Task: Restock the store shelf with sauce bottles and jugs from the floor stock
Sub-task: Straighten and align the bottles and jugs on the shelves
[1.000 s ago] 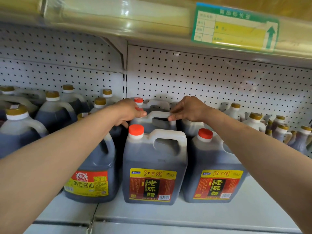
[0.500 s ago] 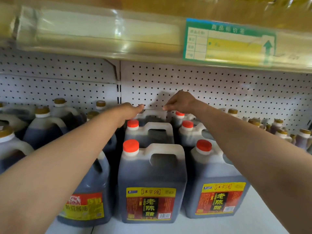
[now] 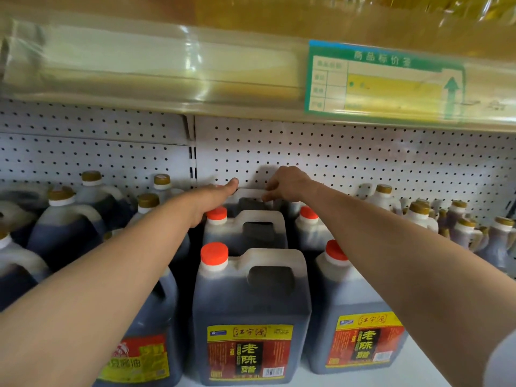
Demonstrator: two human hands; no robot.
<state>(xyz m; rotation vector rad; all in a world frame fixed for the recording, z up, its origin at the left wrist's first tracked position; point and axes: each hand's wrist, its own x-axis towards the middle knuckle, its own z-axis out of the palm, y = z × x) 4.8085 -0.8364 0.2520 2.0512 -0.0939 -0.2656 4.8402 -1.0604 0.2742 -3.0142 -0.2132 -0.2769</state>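
The likeliest trouble lay at the far end of the shelf (image 3: 424, 367): the rearmost jug (image 3: 252, 201) sat just in front of the pegboard (image 3: 335, 163), and a hard push could jam it against that panel or knock it askew, while either forearm, stretched low over the row, could catch an orange cap (image 3: 214, 253) and tip the front jug (image 3: 251, 317) toward the near edge. Both arms reached far over the middle column of dark vinegar jugs. The left hand (image 3: 216, 195) lay flat with the thumb pointing away, pressed along the left shoulder of the rearmost jug; its fingers were hidden, so I could not tell whether it gripped. The right hand (image 3: 287, 182) curled down onto the white handle of that jug, fingertips pinching its top edge. The jug stood upright behind the middle jug (image 3: 245, 233), touching or nearly so, with gold-capped bottles to the left and right.
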